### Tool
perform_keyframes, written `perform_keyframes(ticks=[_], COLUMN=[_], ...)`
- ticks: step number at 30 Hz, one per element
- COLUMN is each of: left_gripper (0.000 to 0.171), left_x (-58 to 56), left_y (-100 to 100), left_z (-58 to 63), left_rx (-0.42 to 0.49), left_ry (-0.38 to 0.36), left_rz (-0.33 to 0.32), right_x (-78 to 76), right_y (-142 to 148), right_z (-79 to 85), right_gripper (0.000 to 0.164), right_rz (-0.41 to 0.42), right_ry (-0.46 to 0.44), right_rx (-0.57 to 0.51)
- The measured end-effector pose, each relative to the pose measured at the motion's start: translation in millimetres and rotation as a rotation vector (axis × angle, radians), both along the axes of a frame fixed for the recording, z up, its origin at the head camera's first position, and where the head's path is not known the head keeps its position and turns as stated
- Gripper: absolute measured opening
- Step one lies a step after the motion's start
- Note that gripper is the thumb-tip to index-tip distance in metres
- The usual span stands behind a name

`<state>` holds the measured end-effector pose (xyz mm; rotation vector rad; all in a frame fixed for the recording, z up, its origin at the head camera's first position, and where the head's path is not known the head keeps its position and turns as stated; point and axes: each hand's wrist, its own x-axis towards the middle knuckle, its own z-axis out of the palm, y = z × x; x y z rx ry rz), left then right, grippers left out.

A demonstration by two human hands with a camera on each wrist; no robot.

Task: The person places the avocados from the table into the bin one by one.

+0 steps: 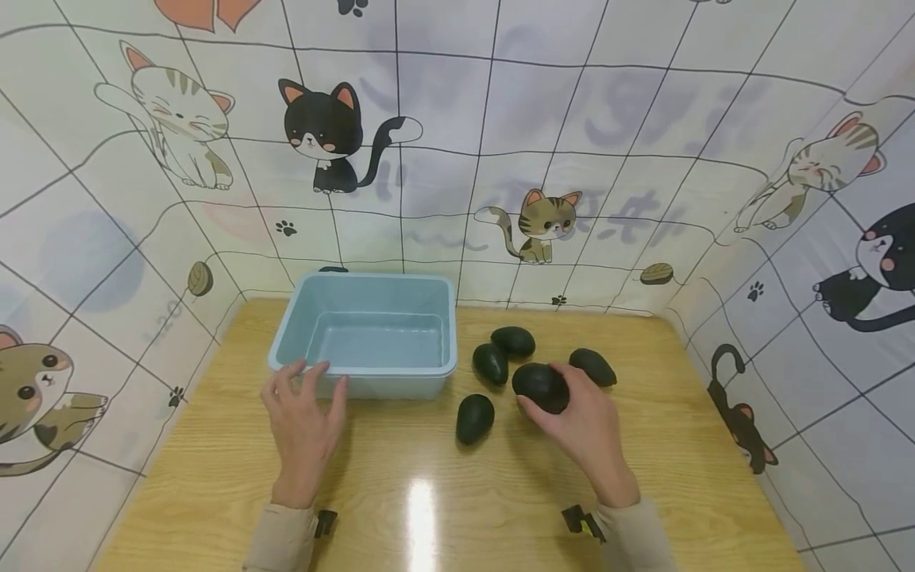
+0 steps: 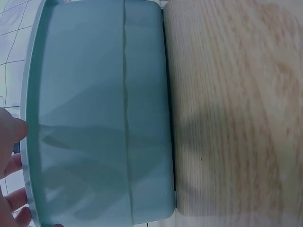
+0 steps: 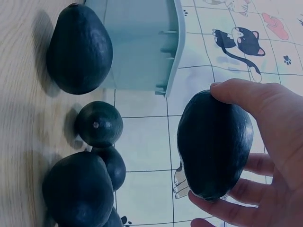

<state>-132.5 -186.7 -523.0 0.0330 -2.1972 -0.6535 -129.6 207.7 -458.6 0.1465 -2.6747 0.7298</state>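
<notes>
My right hand (image 1: 582,409) grips a dark green avocado (image 3: 215,144) between thumb and fingers. In the right wrist view the fruit is raised off the table. Several more avocados lie on the wood close by: one (image 1: 475,419) in front and to the left, a touching pair (image 1: 490,364) behind, and another (image 1: 592,367) just to the right. My left hand (image 1: 303,421) is at the near rim of a pale blue plastic bin (image 1: 386,386), fingertips at the edge, fingers loosely bent. Inside, the bin's floor is bare.
The wooden table (image 1: 386,492) carries the bin at back left and the fruit at centre right. Walls (image 1: 443,175) covered in tiled cat-print sheeting enclose it behind and on both sides.
</notes>
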Motion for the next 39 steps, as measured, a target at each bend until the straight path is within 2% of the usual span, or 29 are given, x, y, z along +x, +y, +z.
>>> perform_keyframes(ticks=[11, 28, 39], left_gripper=[0.037, 0.036, 0.034], left_x=[1.5, 0.5, 1.1], left_y=[-1, 0, 1], left_z=[0.4, 5.9, 5.2], left_rx=[0.001, 0.002, 0.01], left_ry=[-0.005, 0.002, 0.017], left_rz=[0.0, -0.013, -0.002], right_x=[-7.9, -20.7, -30.4], right_y=[-11, -28, -41], right_z=[5.1, 18.3, 26.1], right_gripper=[0.074, 0.075, 0.076], right_rz=[0.014, 0.065, 0.088], right_ry=[-0.074, -0.094, -0.104], right_rx=[-0.032, -0.041, -0.035])
